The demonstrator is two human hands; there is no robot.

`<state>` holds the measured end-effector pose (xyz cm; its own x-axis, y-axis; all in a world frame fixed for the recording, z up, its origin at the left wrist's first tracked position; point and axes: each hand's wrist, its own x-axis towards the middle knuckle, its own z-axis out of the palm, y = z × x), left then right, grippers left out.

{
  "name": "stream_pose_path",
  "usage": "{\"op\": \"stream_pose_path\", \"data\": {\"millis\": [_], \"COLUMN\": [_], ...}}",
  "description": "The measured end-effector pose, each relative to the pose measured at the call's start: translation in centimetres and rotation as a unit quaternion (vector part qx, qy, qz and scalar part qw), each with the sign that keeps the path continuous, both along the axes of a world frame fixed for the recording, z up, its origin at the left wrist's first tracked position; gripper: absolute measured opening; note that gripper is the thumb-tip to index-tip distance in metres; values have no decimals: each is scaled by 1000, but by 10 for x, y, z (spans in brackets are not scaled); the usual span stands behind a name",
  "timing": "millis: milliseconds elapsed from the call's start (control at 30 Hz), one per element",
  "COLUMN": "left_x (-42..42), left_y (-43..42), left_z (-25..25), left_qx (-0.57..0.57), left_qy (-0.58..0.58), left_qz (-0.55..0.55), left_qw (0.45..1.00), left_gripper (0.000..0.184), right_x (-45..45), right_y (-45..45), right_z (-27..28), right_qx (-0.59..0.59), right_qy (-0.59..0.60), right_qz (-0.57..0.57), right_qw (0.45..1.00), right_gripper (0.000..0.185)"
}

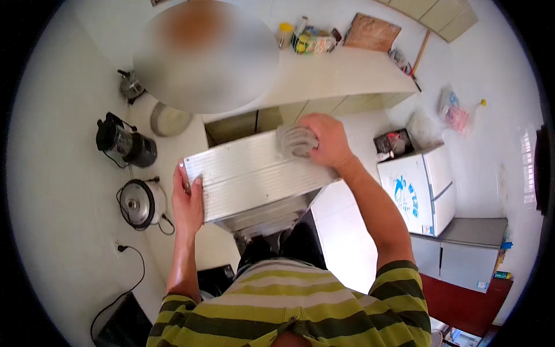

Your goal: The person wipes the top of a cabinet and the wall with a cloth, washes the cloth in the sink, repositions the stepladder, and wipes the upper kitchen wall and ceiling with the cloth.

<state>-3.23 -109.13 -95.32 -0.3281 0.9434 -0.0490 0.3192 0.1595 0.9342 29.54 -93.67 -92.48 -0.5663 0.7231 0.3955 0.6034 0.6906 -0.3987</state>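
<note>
A long ribbed metal panel (248, 179), pale and silvery, is held up in front of my body, tilted slightly. My left hand (188, 199) grips its left end, with the thumb on the upper face. On the panel's right part my right hand (326, 139) holds a grey cloth (298, 141) pressed against the surface; the cloth is slightly blurred. Some fingers of both hands are hidden behind the panel or the cloth.
Along the left counter stand a rice cooker (139, 203), a black blender (139, 151) and a kettle (131, 85). A cutting board (372, 32) leans at the back. A white fridge (404, 191) is at the right. Open cabinet space (234, 128) shows behind the panel.
</note>
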Motion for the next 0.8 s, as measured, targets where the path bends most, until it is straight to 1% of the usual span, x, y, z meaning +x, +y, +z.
{"op": "stream_pose_path", "data": {"millis": [67, 133, 167, 267, 300, 333, 400, 467, 500, 533, 600, 667, 700, 733, 767, 800], "left_x": [1, 0, 2, 3, -1, -2, -2, -15, -10, -13, -8, -14, -16, -14, -10, -4], "left_y": [0, 1, 3, 2, 1, -1, -2, -3, -4, -5, -7, -8, -10, -8, -2, 2], "left_z": [2, -1, -1, -1, 3, 1, -9, -27, -14, -15, -12, -15, -19, -20, -19, -12], "left_qx": [-33, 13, 22, -22, -44, -39, -10, 21, -21, -14, -8, -26, -37, -25, -20, -72], "left_qy": [-4, 34, 21, 21, 15, 16, 12, 47, 64, 91, 35, 42, 43, 48, 50, 18], "left_qz": [5, -8, -5, 11, -12, -18, 12, -3, 0, 9, 6, -3, -8, -18, -5, 23], "left_qw": [999, 999, 1000, 999, 999, 999, 1000, 999, 998, 996, 999, 999, 998, 998, 999, 997], "left_gripper": [57, 56, 54, 53, 53, 53, 54, 53, 52, 50, 51, 51, 52, 52, 52, 51], "right_x": [2, 1, 2, 3, 3, 2, 2, 3, 4, 4, 4, 5, 6, 10, 10, 10], "right_y": [3, 2, 5, 5, 4, 3, 5, 4, 3, 1, 0, 2, 2, 4, 6, 6], "right_z": [-3, -2, -3, -6, -6, -5, -3, -1, -1, -1, 0, -8, -10, -7, -6, -5], "right_qx": [62, 29, 17, 23, 25, 30, 45, 16, 19, -1, -28, -39, -53, -51, -60, -73], "right_qy": [9, 14, 16, 32, 33, 38, 41, 34, 33, 35, 42, 73, 48, 51, 41, 32], "right_qz": [-12, -14, -15, -19, -24, -16, -22, 5, -6, 0, 7, 6, 10, 22, 14, 8], "right_qw": [998, 999, 1000, 999, 999, 999, 998, 999, 999, 999, 999, 997, 997, 997, 997, 997], "right_gripper": [47, 48, 49, 49, 49, 49, 48, 49, 49, 50, 51, 55, 57, 57, 58, 59]}}
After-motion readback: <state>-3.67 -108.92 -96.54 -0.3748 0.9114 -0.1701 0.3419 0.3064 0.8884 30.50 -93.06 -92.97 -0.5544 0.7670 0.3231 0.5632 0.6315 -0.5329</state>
